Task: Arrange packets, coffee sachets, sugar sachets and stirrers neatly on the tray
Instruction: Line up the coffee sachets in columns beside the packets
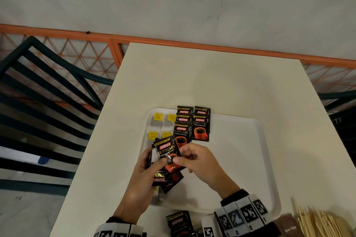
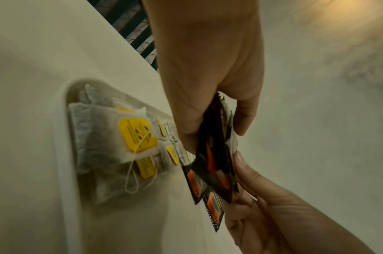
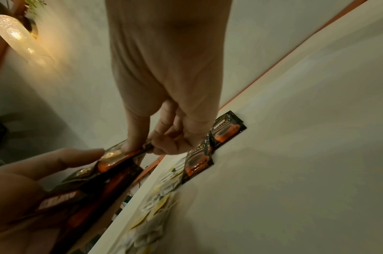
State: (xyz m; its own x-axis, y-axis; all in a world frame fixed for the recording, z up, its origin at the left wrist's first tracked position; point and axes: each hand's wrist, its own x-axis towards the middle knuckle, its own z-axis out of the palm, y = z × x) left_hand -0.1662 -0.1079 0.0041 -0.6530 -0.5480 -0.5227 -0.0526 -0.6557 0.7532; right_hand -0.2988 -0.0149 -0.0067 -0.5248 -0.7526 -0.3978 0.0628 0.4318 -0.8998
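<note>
Right hand (image 1: pixel 200 161) pinches top sachet (image 1: pixel 168 151) off left hand (image 1: pixel 146 177) bundle (image 1: pixel 167 177); coffee rows (image 1: pixel 192 123) at 12 o'clock, long axis 6–12.

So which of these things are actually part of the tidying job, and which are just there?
Part of the job:
tray
tea bags
coffee sachets in rows
sachet stack in the left hand
top sachet pinched by the right hand
wooden stirrers
brown sachet

Just there:
table
chair
</note>
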